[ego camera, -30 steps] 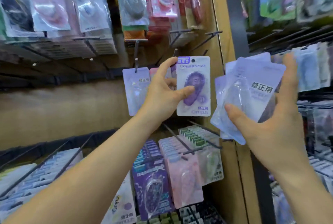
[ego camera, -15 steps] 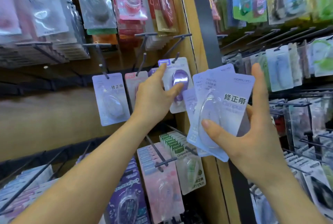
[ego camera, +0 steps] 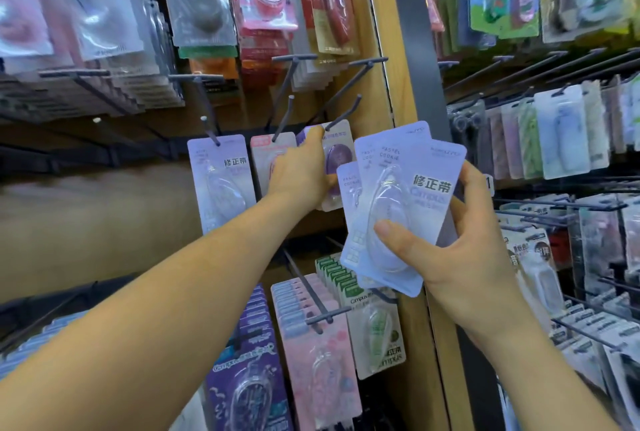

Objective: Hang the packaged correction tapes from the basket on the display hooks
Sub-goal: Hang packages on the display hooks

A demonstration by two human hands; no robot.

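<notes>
Purple pack (ego camera: 337,157) is pinched by left hand (ego camera: 298,171) at hook (ego camera: 343,113), seemingly for threading | lilac packs (ego camera: 401,195) are clamped, fanned, in right hand (ego camera: 460,250) as ready stock.

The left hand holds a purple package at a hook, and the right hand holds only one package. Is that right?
Not quite: the head view shows the right hand holding several fanned packages, not one. The rest is correct.
</notes>
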